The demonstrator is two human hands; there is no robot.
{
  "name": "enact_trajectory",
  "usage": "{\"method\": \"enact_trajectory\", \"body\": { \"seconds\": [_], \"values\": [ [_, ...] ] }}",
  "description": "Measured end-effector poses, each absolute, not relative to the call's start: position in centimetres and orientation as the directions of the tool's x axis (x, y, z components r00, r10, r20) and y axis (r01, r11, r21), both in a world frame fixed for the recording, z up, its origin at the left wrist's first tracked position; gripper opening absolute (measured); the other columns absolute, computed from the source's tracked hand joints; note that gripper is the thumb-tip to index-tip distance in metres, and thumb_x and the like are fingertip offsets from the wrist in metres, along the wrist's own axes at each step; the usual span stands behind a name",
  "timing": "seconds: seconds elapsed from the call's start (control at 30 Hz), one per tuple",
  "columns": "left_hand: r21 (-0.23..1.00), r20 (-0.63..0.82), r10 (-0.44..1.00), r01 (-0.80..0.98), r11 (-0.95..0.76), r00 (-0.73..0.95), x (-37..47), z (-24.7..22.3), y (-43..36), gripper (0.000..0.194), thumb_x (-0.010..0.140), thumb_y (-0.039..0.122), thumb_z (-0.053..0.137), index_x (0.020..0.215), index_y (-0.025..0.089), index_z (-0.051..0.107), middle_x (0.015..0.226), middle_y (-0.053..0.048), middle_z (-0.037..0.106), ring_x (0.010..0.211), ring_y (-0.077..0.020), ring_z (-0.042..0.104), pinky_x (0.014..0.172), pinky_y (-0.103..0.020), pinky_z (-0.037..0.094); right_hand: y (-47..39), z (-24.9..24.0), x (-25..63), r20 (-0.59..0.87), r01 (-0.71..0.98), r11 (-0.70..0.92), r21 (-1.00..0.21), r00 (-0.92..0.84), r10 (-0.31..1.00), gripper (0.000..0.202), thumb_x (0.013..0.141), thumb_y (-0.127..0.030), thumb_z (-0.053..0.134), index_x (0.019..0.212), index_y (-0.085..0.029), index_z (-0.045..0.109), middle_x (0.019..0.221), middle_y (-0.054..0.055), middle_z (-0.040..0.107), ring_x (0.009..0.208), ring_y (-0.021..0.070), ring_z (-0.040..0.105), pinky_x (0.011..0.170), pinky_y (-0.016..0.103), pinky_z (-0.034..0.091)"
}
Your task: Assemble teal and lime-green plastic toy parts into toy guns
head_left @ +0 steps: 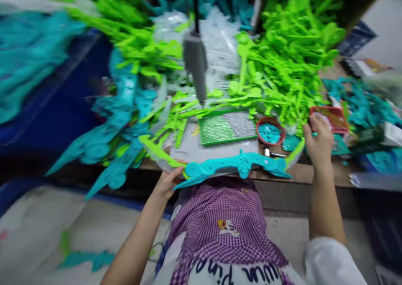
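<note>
My left hand [169, 180] is closed on the left end of a long bow-shaped piece, with a teal middle part [230, 163] and lime green and clear curved ends. The piece lies across the front edge of the table, over my lap. My right hand [320, 140] is at the red tray [341, 130] on the right, with a small teal bit at its fingertips. A green tray [204, 136] of small metal pins and a red bowl [274, 142] of small teal parts stand behind the teal part.
A grey electric screwdriver [195, 63] hangs point down over the table. Large heaps of lime green parts [292, 63] and teal parts [109, 138] lie around. A blue bin [78, 84] holds teal pieces at the left.
</note>
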State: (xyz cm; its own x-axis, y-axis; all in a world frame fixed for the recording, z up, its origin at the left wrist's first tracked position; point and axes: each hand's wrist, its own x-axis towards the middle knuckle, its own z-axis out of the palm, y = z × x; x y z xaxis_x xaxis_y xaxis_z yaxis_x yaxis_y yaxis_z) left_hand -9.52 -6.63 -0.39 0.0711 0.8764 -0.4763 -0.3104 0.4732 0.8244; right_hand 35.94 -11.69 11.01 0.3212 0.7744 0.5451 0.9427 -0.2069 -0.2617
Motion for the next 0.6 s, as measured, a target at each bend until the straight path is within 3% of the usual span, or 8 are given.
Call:
{"method": "enact_trajectory", "body": {
  "seconds": [0.07,0.13,0.2,0.3,0.37,0.47,0.53,0.6],
  "values": [
    [0.826,-0.462,0.886,-0.346,0.445,0.038,-11.3,-0.1,-8.0,0.043,0.041,0.035,0.088,0.075,0.018,0.067,0.069,-0.001,0.071,0.061,-0.0166,0.064,0.058,-0.025,0.055,-14.2,10.9,31.1,0.371,0.97,0.134,-0.204,-0.05,0.927,0.044,0.096,-0.049,0.047,0.13,-0.024,0.06,0.142,0.011,0.058,0.133,0.0264,0.053,0.109,0.046,0.04],
    [0.835,-0.445,0.895,-0.366,0.411,-0.011,-13.7,0.3,-9.8,0.041,0.042,0.036,0.085,0.074,0.017,0.067,0.062,-0.001,0.068,0.054,-0.0157,0.061,0.05,-0.025,0.051,-16.8,11.1,28.5,0.235,0.943,0.307,-0.13,-0.271,0.933,0.051,0.096,-0.056,0.044,0.138,-0.03,0.054,0.145,0.009,0.056,0.134,0.0282,0.052,0.115,0.052,0.031],
    [0.849,-0.435,0.893,-0.384,0.363,-0.116,-16.6,0.9,-11.9,0.038,0.045,0.037,0.083,0.073,0.017,0.066,0.054,0.001,0.062,0.046,-0.0147,0.055,0.042,-0.025,0.044,-18.2,11.3,27.8,0.136,0.898,0.424,-0.116,-0.409,0.902,0.064,0.089,-0.068,0.045,0.142,-0.032,0.051,0.139,0.01,0.061,0.126,0.0315,0.058,0.114,0.055,0.032],
    [0.869,-0.436,0.82,-0.41,0.276,-0.371,-21.4,2.9,-15.4,0.032,0.053,0.039,0.08,0.071,0.018,0.064,0.05,0.0,0.058,0.047,-0.0187,0.058,0.041,-0.027,0.042,-17.3,11.1,26.9,-0.091,0.801,0.551,-0.234,-0.583,0.808,0.066,0.079,-0.072,0.058,0.133,-0.034,0.06,0.12,0.011,0.072,0.109,0.0331,0.068,0.094,0.048,0.051],
    [0.881,-0.43,0.749,-0.416,0.226,-0.504,-24.9,4.9,-17.7,0.033,0.059,0.045,0.079,0.072,0.018,0.064,0.052,-0.002,0.058,0.058,-0.0236,0.064,0.043,-0.028,0.044,-15.4,10.8,24.6,-0.215,0.75,0.576,-0.326,-0.652,0.727,0.056,0.079,-0.07,0.06,0.121,-0.032,0.067,0.1,0.01,0.077,0.088,0.0302,0.073,0.072,0.039,0.055],
    [0.916,-0.311,0.68,-0.4,0.028,-0.664,-29.1,7.5,-21.6,0.052,0.062,0.07,0.072,0.085,0.023,0.068,0.07,-0.004,0.069,0.083,-0.0279,0.07,0.051,-0.031,0.052,-12.5,10.3,17.9,-0.234,0.676,0.609,-0.415,-0.726,0.646,0.053,0.082,-0.069,0.058,0.113,-0.027,0.068,0.076,0.005,0.076,0.065,0.0256,0.071,0.055,0.032,0.047],
    [0.909,-0.174,0.654,-0.375,-0.18,-0.736,-29.7,7.8,-24.1,0.067,0.058,0.083,0.068,0.1,0.031,0.069,0.096,-0.002,0.075,0.107,-0.0303,0.066,0.067,-0.036,0.059,-11.4,10.1,11.7,-0.176,0.616,0.631,-0.471,-0.767,0.617,0.056,0.081,-0.069,0.06,0.114,-0.024,0.067,0.076,0.005,0.075,0.063,0.0246,0.07,0.055,0.03,0.043],
    [0.865,-0.182,0.676,-0.443,-0.236,-0.714,-27.8,6.4,-25.9,0.078,0.05,0.084,0.072,0.109,0.032,0.067,0.115,-0.002,0.072,0.121,-0.0327,0.059,0.08,-0.041,0.059,-11.4,10.0,5.0,-0.14,0.567,0.607,-0.556,-0.784,0.604,0.058,0.081,-0.066,0.064,0.118,-0.022,0.065,0.079,0.004,0.075,0.067,0.025,0.071,0.058,0.029,0.043]
  ]
}}
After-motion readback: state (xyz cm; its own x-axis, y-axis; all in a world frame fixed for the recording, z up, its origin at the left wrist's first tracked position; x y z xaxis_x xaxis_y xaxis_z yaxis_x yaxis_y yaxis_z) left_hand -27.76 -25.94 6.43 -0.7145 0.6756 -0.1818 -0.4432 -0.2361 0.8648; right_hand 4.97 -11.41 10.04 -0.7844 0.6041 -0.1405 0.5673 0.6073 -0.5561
